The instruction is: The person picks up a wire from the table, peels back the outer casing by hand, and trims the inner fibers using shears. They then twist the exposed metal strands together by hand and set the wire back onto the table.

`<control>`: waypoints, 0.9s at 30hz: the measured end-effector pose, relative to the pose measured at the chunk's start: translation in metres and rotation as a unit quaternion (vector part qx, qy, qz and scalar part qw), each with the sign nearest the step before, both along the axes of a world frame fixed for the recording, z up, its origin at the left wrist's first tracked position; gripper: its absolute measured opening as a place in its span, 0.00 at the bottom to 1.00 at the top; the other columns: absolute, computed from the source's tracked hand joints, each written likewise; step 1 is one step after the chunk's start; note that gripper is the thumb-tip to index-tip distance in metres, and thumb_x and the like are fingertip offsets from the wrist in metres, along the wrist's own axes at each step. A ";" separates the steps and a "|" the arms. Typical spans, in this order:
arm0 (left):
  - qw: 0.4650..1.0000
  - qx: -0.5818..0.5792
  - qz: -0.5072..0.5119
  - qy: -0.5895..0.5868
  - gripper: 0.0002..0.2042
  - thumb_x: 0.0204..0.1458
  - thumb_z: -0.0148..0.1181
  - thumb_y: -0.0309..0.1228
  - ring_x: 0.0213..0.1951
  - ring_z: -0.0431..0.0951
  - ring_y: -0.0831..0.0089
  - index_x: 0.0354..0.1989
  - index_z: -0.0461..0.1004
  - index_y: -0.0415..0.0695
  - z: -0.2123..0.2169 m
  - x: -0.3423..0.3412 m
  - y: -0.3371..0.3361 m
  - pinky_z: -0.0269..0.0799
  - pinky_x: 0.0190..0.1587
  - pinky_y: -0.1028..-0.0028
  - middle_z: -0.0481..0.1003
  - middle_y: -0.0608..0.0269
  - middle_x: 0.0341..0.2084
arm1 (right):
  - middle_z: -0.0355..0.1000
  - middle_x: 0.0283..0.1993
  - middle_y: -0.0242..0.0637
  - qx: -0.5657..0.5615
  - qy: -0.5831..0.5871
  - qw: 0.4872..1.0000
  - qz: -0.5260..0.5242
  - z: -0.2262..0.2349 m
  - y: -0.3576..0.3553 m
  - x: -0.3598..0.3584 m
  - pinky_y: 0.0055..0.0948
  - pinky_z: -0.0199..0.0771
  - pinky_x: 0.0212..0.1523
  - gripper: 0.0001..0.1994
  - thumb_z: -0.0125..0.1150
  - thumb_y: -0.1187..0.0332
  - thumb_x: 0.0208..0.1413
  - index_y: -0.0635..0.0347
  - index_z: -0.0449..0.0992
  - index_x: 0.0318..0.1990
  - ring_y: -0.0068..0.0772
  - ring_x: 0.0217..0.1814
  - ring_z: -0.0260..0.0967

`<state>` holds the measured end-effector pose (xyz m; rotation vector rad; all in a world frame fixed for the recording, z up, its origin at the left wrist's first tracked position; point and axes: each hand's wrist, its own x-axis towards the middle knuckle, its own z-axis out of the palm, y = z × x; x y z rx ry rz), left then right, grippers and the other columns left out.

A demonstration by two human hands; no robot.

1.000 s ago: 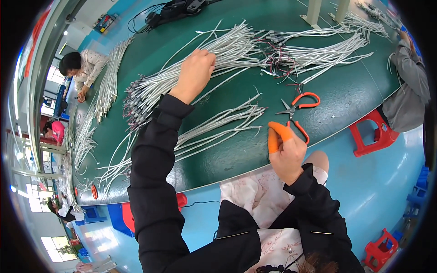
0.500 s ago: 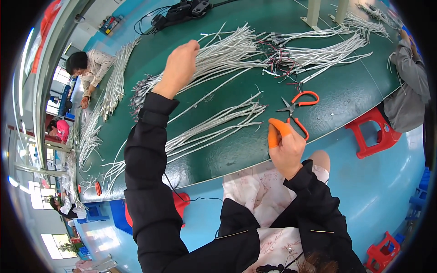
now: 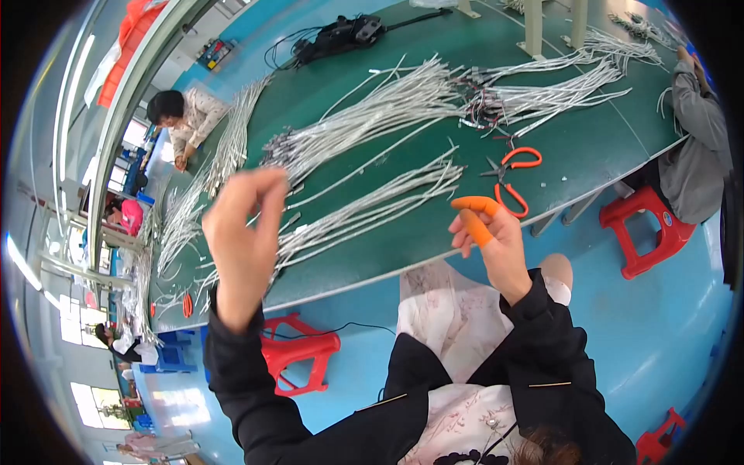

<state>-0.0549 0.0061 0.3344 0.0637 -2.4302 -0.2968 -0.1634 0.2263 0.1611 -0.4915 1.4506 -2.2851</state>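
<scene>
Cables cover most of what I see: long bundles of thin white cables (image 3: 372, 116) fanned across the dark green rounded worktable (image 3: 589, 147), with a nearer, looser bundle of white cables (image 3: 364, 209) running diagonally toward the table's front edge. My left hand (image 3: 244, 244) is raised above that nearer bundle, fingers drawn loosely together and pointing up; whether a cable end is pinched between them I cannot tell, since the fingers hide it. My right hand (image 3: 492, 236) hovers at the table's near edge, half-curled and holding nothing I can make out, with orange rubber finger cots (image 3: 477, 217) on two of its fingers. Just beyond it on the tabletop lie orange-handled cutting pliers (image 3: 511, 174), jaws pointing left (small dark scissors seem to lie beside them, too small to be sure). A red plastic stool (image 3: 298, 353) stands under the table beside my left sleeve, another red stool (image 3: 643, 229) to the right. A seated person in grey (image 3: 697, 139) works at the right edge.
</scene>
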 end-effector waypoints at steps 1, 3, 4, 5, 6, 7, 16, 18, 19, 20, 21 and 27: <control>1.000 -0.005 0.007 -0.001 0.06 0.46 0.59 0.17 0.24 0.73 0.73 0.33 0.76 0.37 -0.006 0.022 0.012 0.68 0.29 0.77 0.76 0.59 0.25 | 0.72 0.34 0.38 -0.064 -0.074 0.993 0.064 0.010 0.002 0.011 0.20 0.69 0.29 0.11 0.55 0.75 0.57 0.67 0.70 0.47 0.24 0.29 0.69; 0.999 0.014 0.032 -0.021 0.08 0.43 0.60 0.14 0.24 0.74 0.69 0.32 0.76 0.37 -0.025 0.061 0.038 0.69 0.28 0.77 0.76 0.57 0.24 | 0.72 0.35 0.39 -0.095 -0.100 0.986 0.092 0.022 0.002 0.030 0.21 0.69 0.29 0.12 0.56 0.75 0.57 0.68 0.69 0.48 0.24 0.30 0.70; 0.999 0.040 0.026 -0.026 0.08 0.42 0.61 0.13 0.23 0.74 0.68 0.32 0.75 0.37 -0.038 0.076 0.050 0.69 0.28 0.77 0.76 0.57 0.24 | 0.72 0.36 0.40 -0.127 -0.120 0.978 0.116 0.026 0.000 0.038 0.22 0.70 0.29 0.13 0.56 0.75 0.56 0.69 0.69 0.49 0.25 0.31 0.70; 0.997 0.067 0.020 -0.031 0.08 0.42 0.61 0.13 0.23 0.74 0.68 0.31 0.75 0.36 -0.051 0.089 0.061 0.69 0.28 0.77 0.76 0.56 0.24 | 0.72 0.36 0.41 -0.158 -0.141 0.968 0.138 0.030 0.001 0.046 0.23 0.70 0.29 0.14 0.56 0.75 0.56 0.70 0.68 0.50 0.25 0.32 0.71; 0.996 0.074 0.022 -0.041 0.08 0.42 0.61 0.13 0.23 0.74 0.68 0.31 0.75 0.36 -0.066 0.097 0.071 0.69 0.28 0.77 0.76 0.56 0.24 | 0.72 0.36 0.41 -0.152 -0.152 0.967 0.137 0.033 0.003 0.054 0.23 0.70 0.29 0.14 0.56 0.75 0.56 0.70 0.68 0.50 0.25 0.32 0.71; 0.993 0.111 0.012 -0.025 0.08 0.42 0.61 0.13 0.23 0.74 0.69 0.31 0.75 0.36 -0.083 0.103 0.079 0.69 0.27 0.77 0.75 0.56 0.24 | 0.72 0.36 0.41 -0.142 -0.147 0.968 0.146 0.036 0.006 0.061 0.23 0.70 0.29 0.13 0.56 0.75 0.56 0.70 0.68 0.48 0.25 0.31 0.71; 0.917 0.372 -0.008 -0.146 0.05 0.49 0.57 0.16 0.31 0.75 0.77 0.34 0.74 0.34 -0.160 0.109 0.123 0.70 0.34 0.80 0.75 0.58 0.28 | 0.73 0.32 0.39 -0.015 -0.094 0.992 0.082 0.002 0.041 0.085 0.21 0.70 0.25 0.06 0.56 0.77 0.56 0.69 0.72 0.40 0.25 0.27 0.71; 0.889 0.430 -0.040 -0.151 0.04 0.50 0.57 0.17 0.30 0.75 0.77 0.34 0.74 0.34 -0.159 0.098 0.131 0.70 0.33 0.80 0.75 0.59 0.27 | 0.72 0.32 0.38 -0.004 -0.083 0.994 0.066 -0.001 0.046 0.089 0.20 0.70 0.24 0.05 0.56 0.78 0.56 0.69 0.72 0.39 0.24 0.27 0.71; 0.859 0.482 -0.069 -0.155 0.04 0.50 0.57 0.17 0.29 0.74 0.78 0.35 0.74 0.34 -0.159 0.092 0.135 0.69 0.32 0.80 0.75 0.60 0.26 | 0.72 0.32 0.38 0.016 -0.084 0.994 0.065 -0.002 0.048 0.093 0.20 0.70 0.24 0.06 0.56 0.78 0.56 0.69 0.72 0.39 0.24 0.27 0.71; 0.826 0.532 -0.098 -0.159 0.04 0.51 0.56 0.18 0.28 0.74 0.79 0.35 0.74 0.34 -0.159 0.087 0.137 0.69 0.31 0.81 0.75 0.60 0.25 | 0.72 0.32 0.38 0.034 -0.085 0.994 0.063 -0.003 0.049 0.096 0.20 0.70 0.25 0.06 0.57 0.77 0.56 0.69 0.72 0.40 0.24 0.27 0.71; 0.823 0.535 -0.102 -0.159 0.04 0.51 0.56 0.18 0.28 0.74 0.79 0.35 0.74 0.34 -0.162 0.082 0.138 0.69 0.31 0.81 0.75 0.60 0.25 | 0.72 0.32 0.38 0.054 -0.086 0.993 0.060 -0.003 0.052 0.098 0.20 0.70 0.25 0.07 0.57 0.77 0.55 0.69 0.72 0.41 0.24 0.27 0.71; 0.861 0.469 -0.114 -0.161 0.03 0.52 0.57 0.20 0.23 0.72 0.81 0.35 0.74 0.35 -0.177 0.068 0.143 0.68 0.27 0.81 0.74 0.63 0.19 | 0.72 0.30 0.37 0.093 -0.062 0.994 -0.004 0.004 0.063 0.092 0.19 0.70 0.25 0.08 0.57 0.77 0.55 0.70 0.72 0.42 0.24 0.27 0.72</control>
